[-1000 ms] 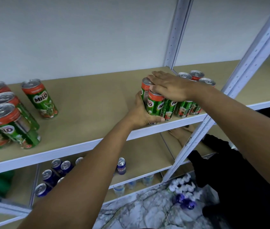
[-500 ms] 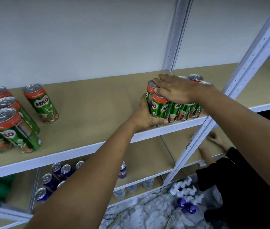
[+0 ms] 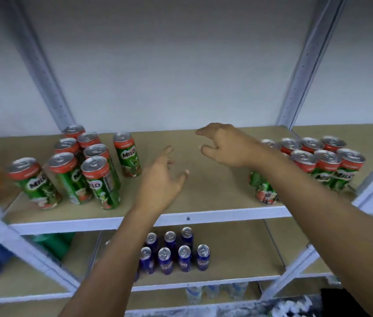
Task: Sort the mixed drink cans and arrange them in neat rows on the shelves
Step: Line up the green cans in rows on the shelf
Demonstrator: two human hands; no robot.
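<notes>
While the Milo cans (image 3: 103, 181) stand upright on the shelf (image 3: 215, 186), both hands, left (image 3: 160, 179) and right (image 3: 224, 145), hover empty, grip wide.

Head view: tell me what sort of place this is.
Probably a storeroom or shop stockroom: white slotted-steel shelf uprights, bare tan board shelves, and many identical green-and-red Milo cans grouped above small blue cans.

Milo cans (image 3: 103, 179): glossy printed green metal, bare silvery metal tops. Blue cans (image 3: 184, 259) on the lower shelf: same shiny metal. Shelf boards (image 3: 215, 191): matt tan wood fibreboard, smooth. Shelf frame (image 3: 203, 218): white painted metal, perforated uprights. Wall (image 3: 169, 65): matt, plain.
</notes>
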